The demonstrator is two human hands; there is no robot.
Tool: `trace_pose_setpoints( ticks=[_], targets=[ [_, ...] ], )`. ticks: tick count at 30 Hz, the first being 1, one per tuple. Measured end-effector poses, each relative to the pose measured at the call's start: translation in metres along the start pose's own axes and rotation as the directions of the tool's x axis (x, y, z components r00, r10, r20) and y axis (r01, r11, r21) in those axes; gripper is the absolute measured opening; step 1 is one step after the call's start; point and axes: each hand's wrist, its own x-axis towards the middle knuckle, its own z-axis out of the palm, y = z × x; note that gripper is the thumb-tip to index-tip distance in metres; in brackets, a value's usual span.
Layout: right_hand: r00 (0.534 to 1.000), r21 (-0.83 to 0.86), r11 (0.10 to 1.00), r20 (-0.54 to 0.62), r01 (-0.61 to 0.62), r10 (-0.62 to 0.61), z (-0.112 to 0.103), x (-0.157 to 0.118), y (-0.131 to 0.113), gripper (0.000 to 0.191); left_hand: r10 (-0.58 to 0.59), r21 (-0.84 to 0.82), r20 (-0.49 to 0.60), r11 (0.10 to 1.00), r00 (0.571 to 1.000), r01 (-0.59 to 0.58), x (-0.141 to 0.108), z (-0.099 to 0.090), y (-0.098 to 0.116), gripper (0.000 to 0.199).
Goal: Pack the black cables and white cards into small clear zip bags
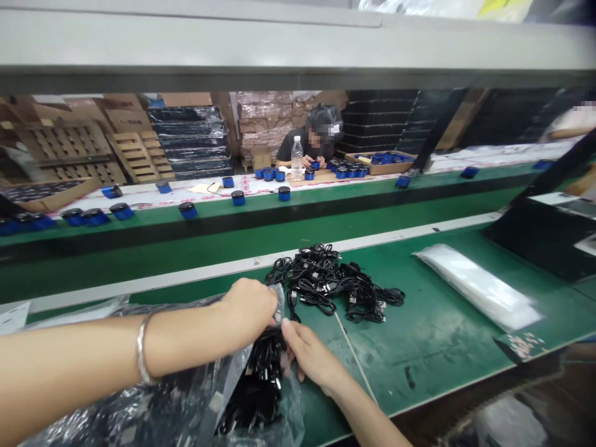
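Note:
A large clear plastic bag (153, 403) full of coiled black USB cables lies at the lower left of the green bench. My left hand (251, 305), with a silver bangle on the wrist, is closed on the top edge of the bag's mouth. At the right side of that mouth, my right hand (308, 357) pinches the plastic with thumb and fingers; its fingertips are partly hidden. Between and below the hands, black cables (261, 379) show in the opening. Just beyond my hands, a loose pile of coiled black cables (326, 279) rests on the bench.
Clear plastic sleeves (479, 285) lie at right, near small scattered bits (525, 344). Blue-and-black round items (187, 210) stand along the conveyor's far side. A co-worker (316, 133) sits opposite by a water bottle (297, 159). A shelf beam (298, 43) crosses overhead.

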Motion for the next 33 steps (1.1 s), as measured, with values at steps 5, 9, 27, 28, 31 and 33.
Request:
trace_pose_setpoints(
  ticks=[5, 9, 27, 28, 31, 33],
  targets=[
    [0.993, 0.152, 0.983, 0.068, -0.107, 0.098, -0.001, 0.008, -0.01, 0.041, -0.027, 0.021, 0.072, 0.999, 0.997, 0.026, 0.004, -0.006, -0.01, 0.042],
    [0.99, 0.174, 0.976, 0.08, -0.13, 0.118, -0.002, 0.012, -0.013, 0.028, -0.004, 0.02, 0.146, 1.0, 0.989, 0.001, 0.007, -0.012, -0.005, 0.045],
    [0.943, -0.672, 0.737, -0.193, 0.073, -0.27, -0.023, 0.0, -0.012, 0.026, 0.358, 0.035, -0.043, 0.934, 0.933, -0.357, 0.013, -0.01, -0.081, 0.023],
    [0.94, -0.699, 0.713, -0.204, 0.056, -0.273, -0.022, 0.001, -0.01, 0.025, 0.339, 0.03, -0.069, 0.941, 0.938, -0.338, 0.009, -0.008, -0.09, 0.026],
    [0.932, -0.753, 0.658, -0.236, 0.003, -0.274, -0.02, 0.003, -0.005, 0.024, 0.29, -0.004, -0.132, 0.956, 0.948, -0.293, -0.004, 0.001, -0.108, 0.029],
    [0.929, -0.775, 0.632, -0.257, -0.032, -0.267, -0.019, 0.005, -0.004, 0.024, 0.259, -0.034, -0.163, 0.963, 0.952, -0.267, -0.01, 0.009, -0.113, 0.029]
  ],
)
